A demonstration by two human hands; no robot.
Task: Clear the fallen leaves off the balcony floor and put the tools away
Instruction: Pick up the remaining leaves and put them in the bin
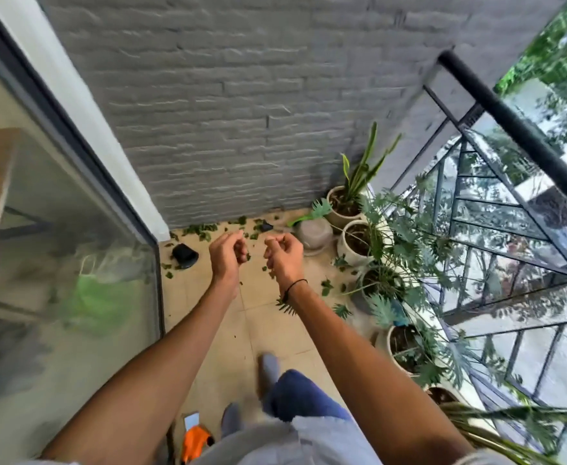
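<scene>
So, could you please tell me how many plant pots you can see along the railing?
5, possibly more hidden by foliage: corner pot, next pot, a leaf-covered third pot, a fourth pot, and a fifth pot's rim lowest.

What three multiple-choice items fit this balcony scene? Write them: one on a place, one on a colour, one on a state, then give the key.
1. Where do most of the fallen leaves lie?
A. Along the foot of the grey wall
B. In a heap by the person's feet
C. On top of the railing

2. What colour is the band on the right wrist?
A. White
B. Black
C. Red

3. How are the hands, left hand and right hand, at this moment?
A. Both grip a broom
B. One carries a plant pot
C. Both are raised with fingers loosely curled, holding no tool

Key: 1 A, the leaves are strewn on the tiles by the wall; 2 B, a thin black band circles the wrist; 3 C, no tool shows in either hand.
</scene>
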